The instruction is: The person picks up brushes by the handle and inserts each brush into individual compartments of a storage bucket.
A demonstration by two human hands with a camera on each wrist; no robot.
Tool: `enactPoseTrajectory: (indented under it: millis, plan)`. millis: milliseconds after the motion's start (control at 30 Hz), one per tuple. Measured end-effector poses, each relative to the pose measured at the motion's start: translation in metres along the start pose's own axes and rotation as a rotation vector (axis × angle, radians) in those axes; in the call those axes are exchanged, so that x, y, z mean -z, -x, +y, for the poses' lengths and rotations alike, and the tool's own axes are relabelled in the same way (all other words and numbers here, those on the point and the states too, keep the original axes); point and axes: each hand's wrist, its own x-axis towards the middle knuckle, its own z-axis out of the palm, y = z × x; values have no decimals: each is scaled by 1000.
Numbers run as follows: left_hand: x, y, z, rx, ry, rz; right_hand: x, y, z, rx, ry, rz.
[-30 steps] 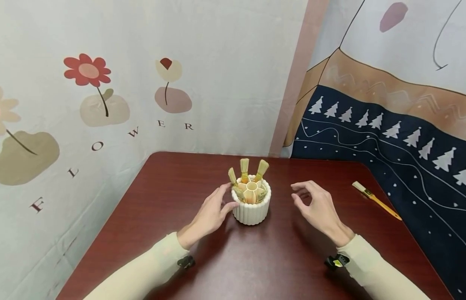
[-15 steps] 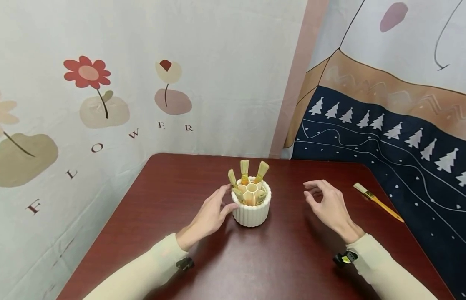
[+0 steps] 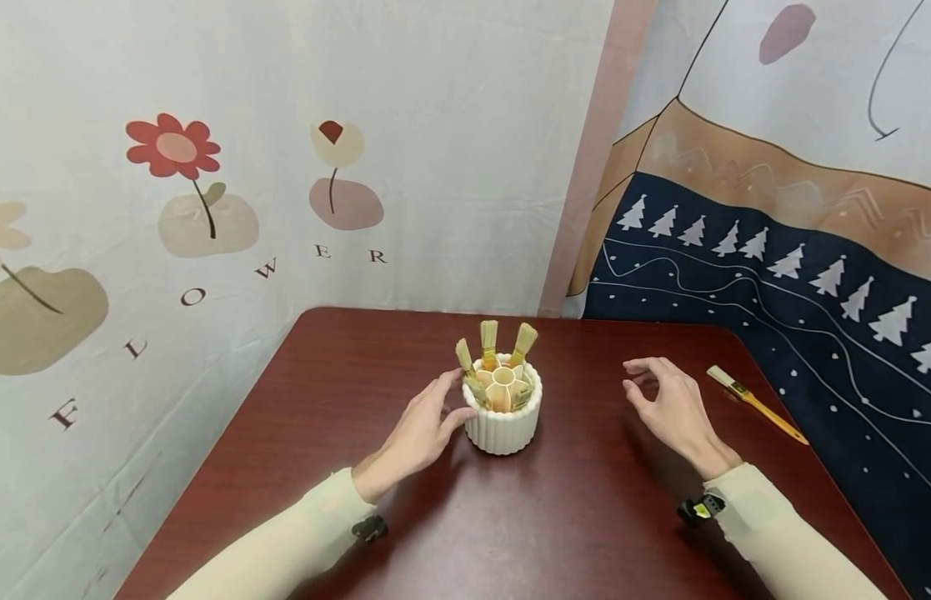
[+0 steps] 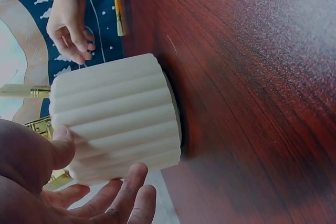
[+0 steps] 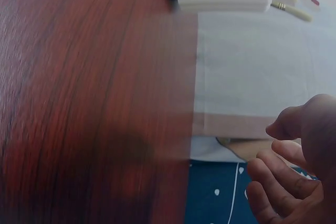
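A white ribbed brush holder (image 3: 503,432) with a divided insert stands near the table's middle. Several pale-bristled brushes (image 3: 489,340) stick out of its top, bristles up. My left hand (image 3: 416,427) rests at its left side, the thumb against the wall near the rim and the fingers spread along the side, as the left wrist view shows. To the right, my right hand (image 3: 675,410) hovers above the table with loosely bent fingers and nothing in them. Beyond it lies a flat paintbrush (image 3: 761,408) with a yellow handle, bristles pointing to the back left.
The dark red wooden table (image 3: 570,517) ends at a right edge near the loose paintbrush's handle. Behind it hangs a pale flower-printed cloth (image 3: 465,150). A dark blue cloth with white trees (image 3: 735,275) hangs along the right side.
My right hand has moved to the right, away from the holder and closer to the loose paintbrush. My left hand and the holder have stayed in place.
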Motion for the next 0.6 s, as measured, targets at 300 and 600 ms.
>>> enactPoseTrajectory:
  millis: [300, 600]
  plan:
    - [2, 0, 1, -7, 0, 5, 12, 0, 16, -53, 32, -2]
    - [1, 1, 0, -4, 3, 9, 22, 1, 35, -107, 64, -44]
